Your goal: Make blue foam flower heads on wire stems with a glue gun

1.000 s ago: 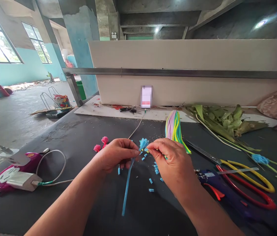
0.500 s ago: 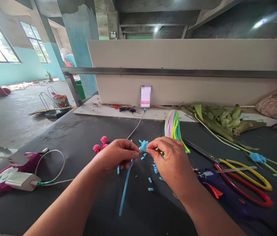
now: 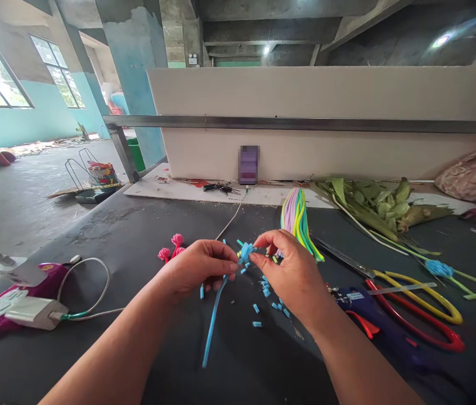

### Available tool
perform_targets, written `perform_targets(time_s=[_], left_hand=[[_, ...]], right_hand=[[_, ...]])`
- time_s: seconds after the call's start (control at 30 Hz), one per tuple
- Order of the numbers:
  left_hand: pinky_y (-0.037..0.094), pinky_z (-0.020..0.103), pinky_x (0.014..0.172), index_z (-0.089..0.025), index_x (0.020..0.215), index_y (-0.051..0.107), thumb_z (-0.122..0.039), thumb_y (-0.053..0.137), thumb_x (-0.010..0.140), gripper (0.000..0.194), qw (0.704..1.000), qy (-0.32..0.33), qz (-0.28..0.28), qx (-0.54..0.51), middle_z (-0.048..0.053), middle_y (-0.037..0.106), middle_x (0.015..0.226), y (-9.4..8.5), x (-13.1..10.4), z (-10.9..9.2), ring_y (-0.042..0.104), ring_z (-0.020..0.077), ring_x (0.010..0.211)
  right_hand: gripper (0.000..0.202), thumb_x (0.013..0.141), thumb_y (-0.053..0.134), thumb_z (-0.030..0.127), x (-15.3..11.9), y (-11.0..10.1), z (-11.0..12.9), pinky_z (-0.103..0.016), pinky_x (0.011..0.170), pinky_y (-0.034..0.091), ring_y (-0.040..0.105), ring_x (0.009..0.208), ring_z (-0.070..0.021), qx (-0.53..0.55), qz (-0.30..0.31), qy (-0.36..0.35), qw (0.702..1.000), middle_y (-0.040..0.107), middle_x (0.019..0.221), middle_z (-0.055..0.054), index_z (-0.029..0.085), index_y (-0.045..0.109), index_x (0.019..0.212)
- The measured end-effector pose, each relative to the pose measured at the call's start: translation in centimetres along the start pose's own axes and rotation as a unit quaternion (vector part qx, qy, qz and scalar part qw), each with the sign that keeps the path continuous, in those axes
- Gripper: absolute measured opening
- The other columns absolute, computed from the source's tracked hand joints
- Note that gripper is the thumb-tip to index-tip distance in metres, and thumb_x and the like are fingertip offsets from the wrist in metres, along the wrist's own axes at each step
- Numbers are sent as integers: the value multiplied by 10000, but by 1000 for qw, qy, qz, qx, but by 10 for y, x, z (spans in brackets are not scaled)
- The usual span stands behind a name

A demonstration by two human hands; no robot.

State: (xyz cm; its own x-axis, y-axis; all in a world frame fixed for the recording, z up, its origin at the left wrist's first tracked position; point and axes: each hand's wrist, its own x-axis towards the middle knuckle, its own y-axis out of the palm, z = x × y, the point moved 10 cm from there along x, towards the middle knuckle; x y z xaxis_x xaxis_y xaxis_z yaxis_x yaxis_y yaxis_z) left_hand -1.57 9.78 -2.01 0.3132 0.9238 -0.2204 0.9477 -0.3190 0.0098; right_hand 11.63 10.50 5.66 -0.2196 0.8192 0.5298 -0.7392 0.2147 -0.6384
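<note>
A small fluffy blue pipe-cleaner flower (image 3: 246,251) is between my two hands above the black tabletop. My left hand (image 3: 209,263) pinches it from the left with thumb and forefinger. From the right, the thumb and forefinger of my right hand (image 3: 282,261) close on its edge. A straight blue pipe cleaner (image 3: 213,329) slants down toward me under my left fingers; whether those fingers hold it, I cannot tell. Short cut blue pieces (image 3: 256,308) lie scattered below and beside my right hand. Pink pipe-cleaner flowers (image 3: 175,244) lie beyond my left wrist.
Red-and-yellow-handled scissors (image 3: 415,298) and a dark blue glue gun (image 3: 360,306) lie at right. Behind my right hand is a pipe-cleaner bundle (image 3: 299,219). Green leaves (image 3: 384,205) lie farther back. A phone (image 3: 248,165) leans at the board; a power strip (image 3: 14,301) sits left.
My right forefinger and thumb have shifted slightly on the blue flower, parting a little. My left hand keeps its pinch. The phone's screen has turned from light to dark purple.
</note>
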Motion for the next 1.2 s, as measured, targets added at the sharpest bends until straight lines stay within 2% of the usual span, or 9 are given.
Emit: perform_targets(time_s=[0.13, 0.3, 0.4, 0.5, 0.67, 1.0, 1.07, 1.2], left_hand=[[312, 158, 358, -149, 774, 607, -294, 696, 683, 193, 999, 3, 7, -42, -3, 614, 647, 0, 1, 2, 466, 35, 403], [297, 143, 344, -146, 780, 587, -273, 695, 696, 187, 997, 0, 9, -78, -4, 609, 645, 1, 3, 2, 467, 31, 399], [294, 143, 342, -143, 781, 579, -269, 693, 701, 188, 996, -1, 11, -87, -3, 604, 647, 3, 3, 2, 473, 33, 403], [292, 144, 345, -147, 782, 577, -276, 698, 697, 196, 996, 3, 16, -89, -5, 602, 650, 4, 3, 2, 482, 36, 409], [298, 149, 350, -151, 794, 591, -284, 706, 684, 207, 996, 9, 18, -83, -3, 614, 660, 4, 4, 3, 496, 40, 415], [308, 152, 356, -150, 782, 593, -277, 694, 695, 184, 997, 17, 26, -65, -2, 614, 673, 9, 4, 2, 498, 40, 421], [308, 150, 357, -148, 786, 594, -278, 694, 696, 186, 997, 19, 25, -67, 0, 614, 677, 8, 4, 2, 498, 40, 423], [311, 143, 356, -147, 793, 589, -283, 693, 701, 194, 995, 30, 19, -91, 0, 611, 678, 5, 4, -1, 497, 39, 432]], right_hand=[[163, 753, 614, 264, -1, 4, -15, -303, 701, 450, 544, 746, -160, 129, 21, 72, 989, 589, 835, -16, 229, 582, 908], [256, 802, 568, 371, -4, 9, -30, -311, 778, 465, 548, 902, -164, 297, 4, 128, 946, 579, 1037, -38, 251, 538, 1025], [338, 798, 579, 379, -9, 24, -29, -327, 840, 460, 550, 993, -176, 358, 57, 165, 917, 583, 1075, -58, 238, 519, 1099], [410, 780, 605, 343, -14, 36, -23, -328, 879, 452, 568, 990, -165, 388, 109, 188, 896, 588, 1081, -61, 226, 514, 1162], [365, 738, 639, 283, -13, 37, -20, -311, 838, 474, 586, 954, -161, 412, 117, 187, 884, 623, 1019, -47, 219, 572, 1091], [178, 763, 603, 245, -10, 32, -17, -268, 735, 475, 601, 797, -136, 337, 91, 155, 924, 646, 853, -2, 209, 625, 936], [192, 760, 612, 257, -11, 34, -18, -272, 746, 474, 602, 818, -141, 356, 91, 161, 916, 646, 869, -7, 209, 621, 946], [333, 780, 613, 286, -11, 38, -22, -296, 846, 447, 574, 963, -152, 447, 96, 173, 872, 622, 1022, -24, 248, 577, 1109]])
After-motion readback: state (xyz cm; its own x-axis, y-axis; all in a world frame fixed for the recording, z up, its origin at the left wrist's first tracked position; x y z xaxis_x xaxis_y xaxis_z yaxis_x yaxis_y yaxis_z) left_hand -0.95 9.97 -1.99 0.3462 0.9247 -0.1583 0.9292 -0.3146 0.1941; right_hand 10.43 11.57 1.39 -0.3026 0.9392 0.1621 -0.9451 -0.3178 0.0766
